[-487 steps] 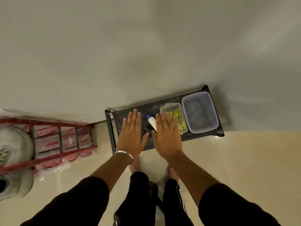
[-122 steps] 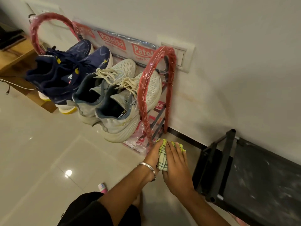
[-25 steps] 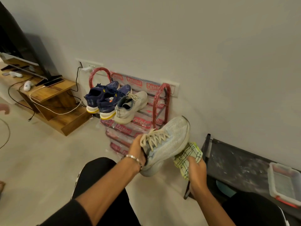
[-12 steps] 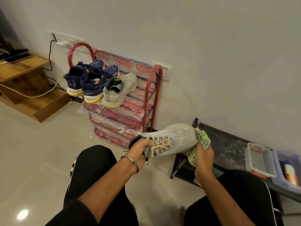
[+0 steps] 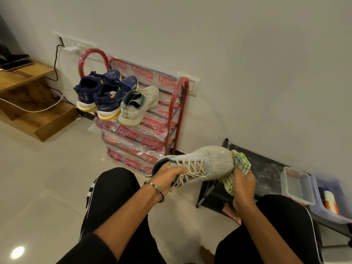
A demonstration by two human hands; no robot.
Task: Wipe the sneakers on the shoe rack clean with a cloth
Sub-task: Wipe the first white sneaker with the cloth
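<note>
Left hand (image 5: 167, 175) grips the white sneaker (image 5: 205, 166) at its collar, fingers tucked into the opening, wrist bent inward. Right hand (image 5: 242, 185), just beyond the toe, is closed on the yellow-green checked cloth (image 5: 239, 166), pressing it against the toe. Behind the left hand, three more sneakers sit on the red shoe rack (image 5: 179, 103).

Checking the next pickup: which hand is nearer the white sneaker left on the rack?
Left. The left hand grips the held sneaker just below the white sneaker; the right hand with the cloth is farther right.
</note>
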